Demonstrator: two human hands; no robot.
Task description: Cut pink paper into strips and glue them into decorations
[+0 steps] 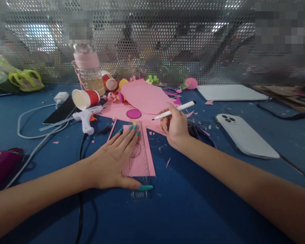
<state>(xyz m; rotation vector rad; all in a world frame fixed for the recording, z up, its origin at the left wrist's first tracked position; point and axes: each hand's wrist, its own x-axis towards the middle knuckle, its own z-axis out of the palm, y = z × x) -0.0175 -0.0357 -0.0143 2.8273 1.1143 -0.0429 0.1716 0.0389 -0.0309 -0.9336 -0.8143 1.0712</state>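
"What did your feed show?"

"I had the left hand flat, thumb spread, on the ruler over the pink strip; the right hand pinched the pen above the sheet beyond."

"Farther out?"

"The glue gun lay leftward on the desk."

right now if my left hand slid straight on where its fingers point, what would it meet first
Your left hand would likely meet the pink sheet just past the clear ruler; the white marker has its tip near that line, but depth is unclear.
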